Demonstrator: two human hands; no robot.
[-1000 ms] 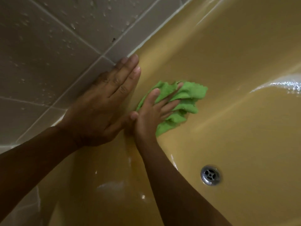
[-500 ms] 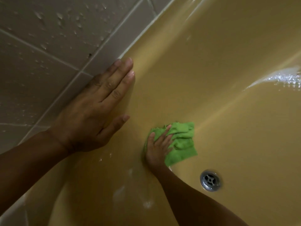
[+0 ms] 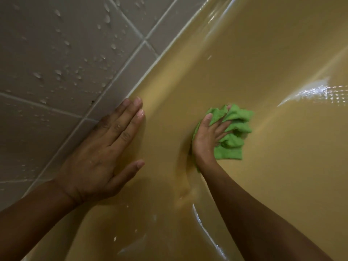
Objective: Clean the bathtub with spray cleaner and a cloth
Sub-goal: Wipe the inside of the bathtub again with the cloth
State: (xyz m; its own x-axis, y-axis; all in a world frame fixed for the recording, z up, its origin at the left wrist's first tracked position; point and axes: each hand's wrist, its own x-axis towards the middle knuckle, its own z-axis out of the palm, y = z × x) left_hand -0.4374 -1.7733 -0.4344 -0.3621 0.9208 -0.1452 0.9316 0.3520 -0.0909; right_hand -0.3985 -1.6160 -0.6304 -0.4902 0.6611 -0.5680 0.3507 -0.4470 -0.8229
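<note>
Left of the bathtub (image 3: 254,59), a wall of flat, matte grey tiles (image 3: 56,53) is divided by pale straight grout lines (image 3: 130,21) and dotted with many small water drops (image 3: 37,74). A thin pale sealant strip (image 3: 150,69) runs where the wall meets the bathtub's edge.

On that edge, the left hand (image 3: 101,157) lies flat, palm down, fingers straight and close together, thumb spread out to the side. It holds nothing.

The bathtub is smooth, glossy and mustard yellow, and its inner wall curves down in a rounded slope. Wet streaks and a few drops shine on it.

Farther right, on the bathtub's inner wall, the right hand (image 3: 207,142) presses a green cloth (image 3: 235,142) against the surface. The fingers are spread and nearly straight, and folds of the cloth bulge up between them. The cloth is soft, fuzzy and crumpled into a lump, mostly showing past the fingertips.

At the bathtub's far right, a bright patch of wet glare (image 3: 316,92) sparkles.

By count: one bathtub, one cloth, two hands set well apart, and parts of at least five tiles.
</note>
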